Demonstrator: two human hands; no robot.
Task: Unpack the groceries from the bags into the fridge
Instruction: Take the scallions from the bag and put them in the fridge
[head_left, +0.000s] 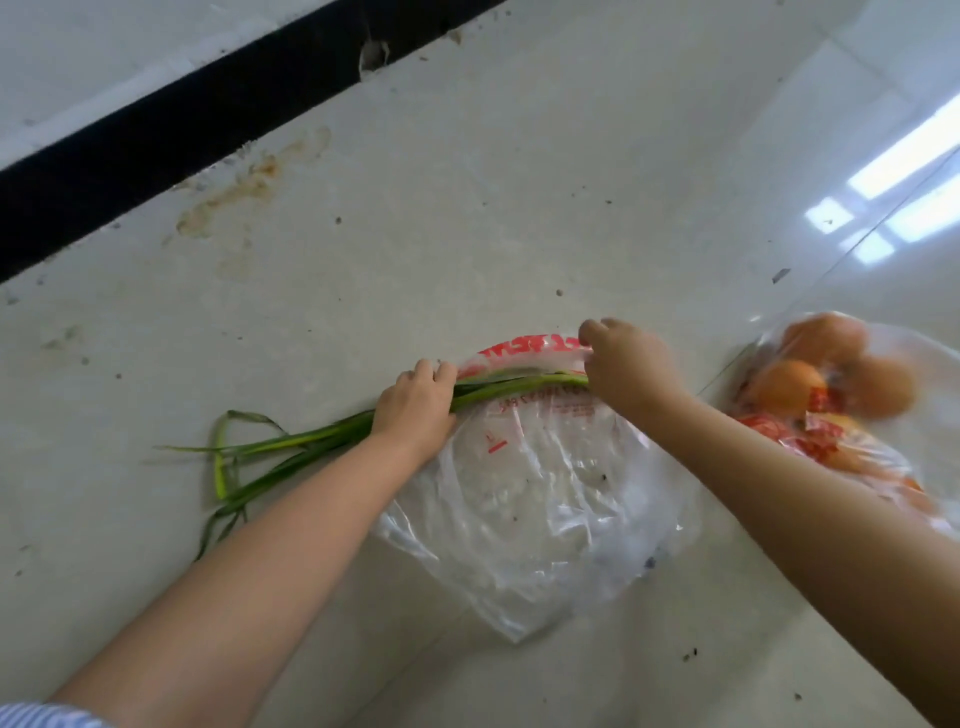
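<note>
Fingers (436, 371) of the left hand (415, 405) curl round the green onions (311, 441), gripping the stalks where they leave the mouth of the clear plastic bag (540, 499) lying on the floor (467, 208). At that mouth, on its far rim, the right hand (626, 364) pinches the printed plastic. The step looks like drawing the onions out of the bag; next, the stalks probably need to slide clear while the plastic is held back. Right of the bag, well apart from the onions, sits a second bag of oranges (831, 395), blurred and cut by the frame edge. Whether anything else remains inside the clear bag is hard to tell. No fridge is in view.
</note>
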